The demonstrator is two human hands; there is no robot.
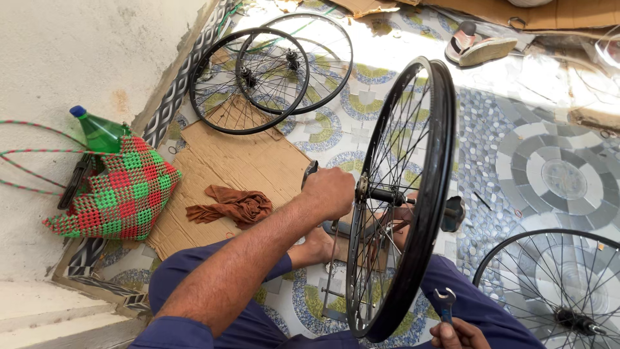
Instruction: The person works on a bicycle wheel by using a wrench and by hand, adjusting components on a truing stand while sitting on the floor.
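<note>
An upright black spoked bicycle wheel stands between my knees, seen nearly edge-on. My left hand is closed on a dark tool at the left end of the wheel's hub axle. My right hand sits at the bottom edge, to the right of the rim, holding a small blue-handled open-end spanner with its jaw pointing up. A metal stand frame lies on the floor under the wheel.
Two black wheels lie flat at the back near the wall. Another wheel lies at the bottom right. A brown rag rests on cardboard. A woven red-green bag with a green bottle leans at the wall. A sandal sits far back.
</note>
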